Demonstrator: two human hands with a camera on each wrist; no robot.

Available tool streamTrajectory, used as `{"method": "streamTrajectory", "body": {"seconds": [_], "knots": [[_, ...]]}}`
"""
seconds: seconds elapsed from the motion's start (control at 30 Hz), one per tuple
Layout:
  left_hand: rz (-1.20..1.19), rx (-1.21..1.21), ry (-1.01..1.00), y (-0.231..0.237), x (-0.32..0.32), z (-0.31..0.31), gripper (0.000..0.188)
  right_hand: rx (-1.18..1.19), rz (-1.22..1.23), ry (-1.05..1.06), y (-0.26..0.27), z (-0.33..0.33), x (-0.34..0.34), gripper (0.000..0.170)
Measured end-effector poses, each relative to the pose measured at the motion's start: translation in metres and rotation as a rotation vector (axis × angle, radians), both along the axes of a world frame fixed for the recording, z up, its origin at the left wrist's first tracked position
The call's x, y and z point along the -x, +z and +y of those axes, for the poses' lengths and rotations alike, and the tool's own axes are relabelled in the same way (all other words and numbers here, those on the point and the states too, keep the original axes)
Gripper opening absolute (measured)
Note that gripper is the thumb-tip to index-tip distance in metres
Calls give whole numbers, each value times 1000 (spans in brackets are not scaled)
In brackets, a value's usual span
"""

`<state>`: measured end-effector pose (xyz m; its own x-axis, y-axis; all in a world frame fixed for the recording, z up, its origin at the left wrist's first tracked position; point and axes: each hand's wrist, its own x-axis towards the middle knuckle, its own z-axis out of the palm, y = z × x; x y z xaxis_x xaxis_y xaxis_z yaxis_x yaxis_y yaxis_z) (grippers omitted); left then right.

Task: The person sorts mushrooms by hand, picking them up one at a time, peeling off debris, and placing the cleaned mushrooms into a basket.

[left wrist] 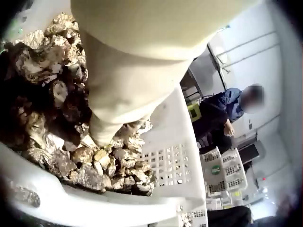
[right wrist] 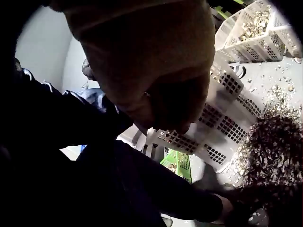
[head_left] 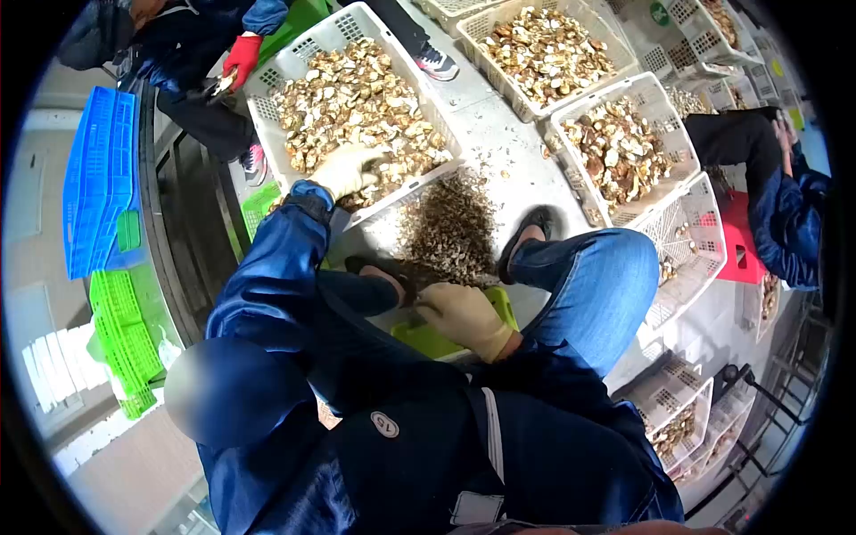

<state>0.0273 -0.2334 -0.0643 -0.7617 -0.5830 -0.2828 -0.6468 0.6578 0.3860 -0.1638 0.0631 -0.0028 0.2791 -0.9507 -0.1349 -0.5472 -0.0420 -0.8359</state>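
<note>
My left hand (head_left: 350, 171), in a cream glove, reaches down into a white crate (head_left: 419, 185) heaped with rough brown and pale oysters (head_left: 366, 94). In the left wrist view its fingers point downward, fingertips among the oysters (left wrist: 97, 158) near the crate's wall. My right hand (head_left: 464, 316), also gloved, is between my knees above a green plastic piece (head_left: 428, 337). In the right wrist view the right hand (right wrist: 147, 71) is dark, its fingers curled in; I cannot tell whether they hold anything.
A heap of small dark debris (head_left: 450, 227) lies on the floor between my feet. More white crates (head_left: 615, 214) of oysters stand to the right. A red-gloved person sits at the upper left; another sits at the right. Blue crates (head_left: 100, 178) and green baskets (head_left: 125, 325) stand left.
</note>
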Motion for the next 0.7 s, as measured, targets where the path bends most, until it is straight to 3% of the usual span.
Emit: {"method": "streamTrajectory", "body": {"seconds": [0.03,0.1,0.13,0.23,0.27,0.3,0.37,0.43,0.5,0.57,0.63,0.67,0.7], "knots": [[3,-177,-12,-3,5,5,53,-20,-3,3,0,0,-1,20],[13,-76,-303,-9,12,12,62,-63,-5,8,-2,1,-2,19],[-169,-270,-256,4,22,13,62,-62,-2,9,-2,0,-1,19],[-165,-252,-316,-1,15,0,60,-58,7,1,1,-2,0,19],[-310,-62,-287,-4,12,1,58,-56,6,-5,1,-2,0,19],[-384,30,-382,-2,8,-9,56,-55,2,-11,1,-1,0,19],[-163,42,-291,-30,-27,-27,51,-52,19,-1,1,-1,0,19],[-285,-70,-240,-1,-16,-28,39,-54,18,-3,2,-3,-1,19],[-73,126,-242,-36,-37,-36,33,-61,9,-7,6,-3,0,18],[-183,46,-143,2,-17,-35,30,-37,-8,-8,6,-3,-1,19],[-420,-198,209,12,-1,-47,33,-17,-12,-13,6,-2,-1,20],[-207,94,88,0,-13,-44,32,-9,-8,-14,6,-2,-1,20],[-135,108,57,-1,-11,-41,26,-2,-6,-15,6,-2,-2,20]]}}
